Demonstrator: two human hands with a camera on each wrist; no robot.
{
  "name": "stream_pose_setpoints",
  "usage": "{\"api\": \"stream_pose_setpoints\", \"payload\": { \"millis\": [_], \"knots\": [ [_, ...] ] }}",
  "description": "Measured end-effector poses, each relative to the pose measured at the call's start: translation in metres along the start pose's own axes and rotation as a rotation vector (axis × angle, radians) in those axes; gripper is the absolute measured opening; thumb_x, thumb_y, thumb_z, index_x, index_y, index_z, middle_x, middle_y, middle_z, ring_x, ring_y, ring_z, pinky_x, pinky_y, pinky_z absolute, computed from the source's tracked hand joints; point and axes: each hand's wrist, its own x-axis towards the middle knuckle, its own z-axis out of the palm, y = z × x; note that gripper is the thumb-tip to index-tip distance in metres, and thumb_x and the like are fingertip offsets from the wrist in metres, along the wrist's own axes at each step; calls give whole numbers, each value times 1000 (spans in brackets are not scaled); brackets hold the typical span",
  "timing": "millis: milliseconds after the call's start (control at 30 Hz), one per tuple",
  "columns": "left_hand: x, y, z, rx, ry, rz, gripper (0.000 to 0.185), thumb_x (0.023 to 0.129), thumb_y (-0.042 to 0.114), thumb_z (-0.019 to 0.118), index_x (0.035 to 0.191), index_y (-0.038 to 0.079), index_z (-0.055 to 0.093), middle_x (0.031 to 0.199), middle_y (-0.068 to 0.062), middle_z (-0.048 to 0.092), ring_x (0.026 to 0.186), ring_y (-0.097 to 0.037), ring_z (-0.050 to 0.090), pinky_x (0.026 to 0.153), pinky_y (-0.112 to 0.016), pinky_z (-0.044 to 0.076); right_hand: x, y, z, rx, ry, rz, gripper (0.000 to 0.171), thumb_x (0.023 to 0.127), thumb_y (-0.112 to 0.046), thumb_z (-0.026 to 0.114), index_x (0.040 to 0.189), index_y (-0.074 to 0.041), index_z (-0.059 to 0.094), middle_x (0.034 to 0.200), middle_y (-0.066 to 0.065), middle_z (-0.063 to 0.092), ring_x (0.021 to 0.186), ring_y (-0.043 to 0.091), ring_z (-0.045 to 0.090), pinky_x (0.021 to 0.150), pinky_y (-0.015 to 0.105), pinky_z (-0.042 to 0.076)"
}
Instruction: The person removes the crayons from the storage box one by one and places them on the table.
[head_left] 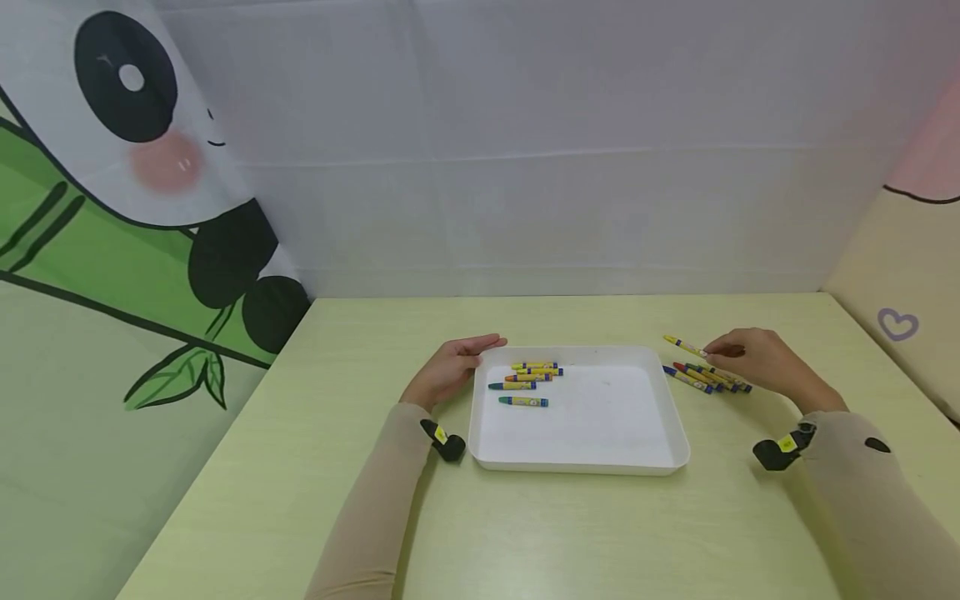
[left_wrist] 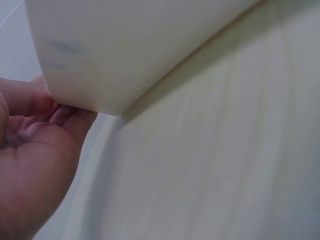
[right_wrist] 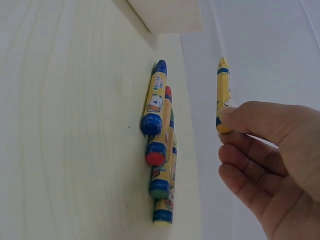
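Pale green tabletop (head_left: 570,533) spreads before me, backed by a white curtain with a panda print (head_left: 142,108) at the left. On it sits a white tray (head_left: 592,462) holding four or five crayons (head_left: 528,377) near its far left corner. My left hand (head_left: 452,367) rests against the tray's far left corner, fingers straight and relaxed along the rim. My right hand (head_left: 757,357) pinches the end of a yellow crayon (right_wrist: 223,95) between thumb and forefinger, just beyond the tray's right side. Beside it a loose bunch of crayons (right_wrist: 159,145) lies on the table, side by side and touching.
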Motion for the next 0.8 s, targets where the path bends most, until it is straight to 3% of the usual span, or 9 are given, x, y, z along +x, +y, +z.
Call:
{"api": "stream_pose_setpoints", "payload": {
  "millis": [233,533,800],
  "knots": [
    [-2,1,-1,-23,-15,0,50,98,-6,35,146,3,38,149,-8,45,142,-19,34,117,-38,28,-8,10,-3,-14,-19,19,29,93,-19,63,110,4,69,101,17,70,91,28,65,69,28,52],
    [-2,2,-1,-30,-16,-8,50,97,-7,35,146,3,39,149,-8,45,142,-20,34,117,-39,28,-14,18,-3,-44,-37,43,29,92,-17,63,108,6,68,100,20,69,92,34,64,77,45,54],
    [-4,4,-1,-31,-19,-14,50,98,-6,36,146,4,39,149,-7,45,142,-19,35,116,-38,29,-20,24,-7,-61,-48,81,32,93,-20,62,108,7,68,101,22,69,93,37,63,76,49,53]
  ]
}}
